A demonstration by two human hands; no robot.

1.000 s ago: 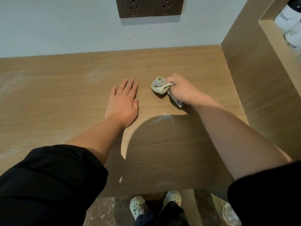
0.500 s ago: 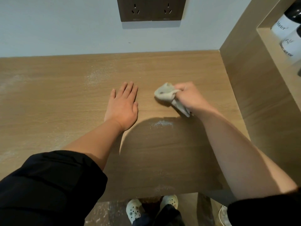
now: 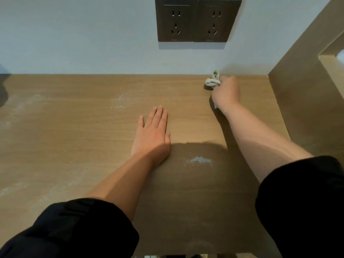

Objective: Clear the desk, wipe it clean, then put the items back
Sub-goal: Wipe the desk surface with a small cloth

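The wooden desk [image 3: 74,138] fills most of the view. My right hand [image 3: 226,92] grips a crumpled grey cloth [image 3: 213,81] at the desk's far edge, close to the wall and near the right corner. My left hand [image 3: 152,133] lies flat on the desk's middle, fingers straight and together. One patch of white powder [image 3: 200,160] lies in the shadow just right of my left wrist. Another powder patch [image 3: 123,99] lies beyond my left fingertips. Fainter dusty smears [image 3: 16,112] streak the left part of the desk.
A wooden side panel [image 3: 305,101] with a shelf opening [image 3: 333,60] rises at the right edge of the desk. Two dark wall sockets [image 3: 197,20] sit on the pale wall above. A dark shape [image 3: 2,90] shows at the far left edge.
My right hand has carried the cloth from the desk's middle, beside my left hand, back to the far edge by the wall. My left hand has stayed flat in place.
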